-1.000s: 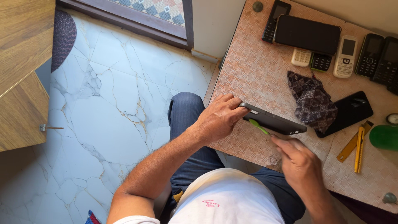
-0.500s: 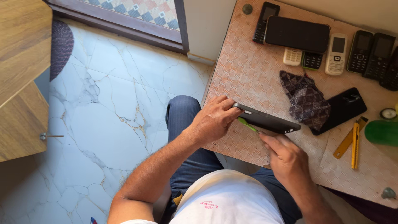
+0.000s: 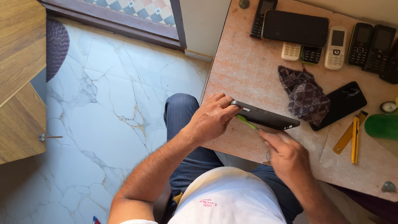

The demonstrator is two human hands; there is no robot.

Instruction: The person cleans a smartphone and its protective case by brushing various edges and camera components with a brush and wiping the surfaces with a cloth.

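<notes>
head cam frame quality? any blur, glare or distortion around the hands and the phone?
Head view: even, soft daylight with faint shadows; right hand is motion-blurred, left hand is sharp; the dark phone it steadies on edge and the green tool read clearly; mild sheen on the marble floor, no harsh glare; slight wide-angle bend along the table edge.

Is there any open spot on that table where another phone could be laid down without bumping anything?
The widest bare stretch of the table lies along its left edge, between the row of phones at the far side and the dark phone held on edge by the left hand. A smaller patch lies right of the right hand, below the yellow tools. The far right is crowded.
</notes>
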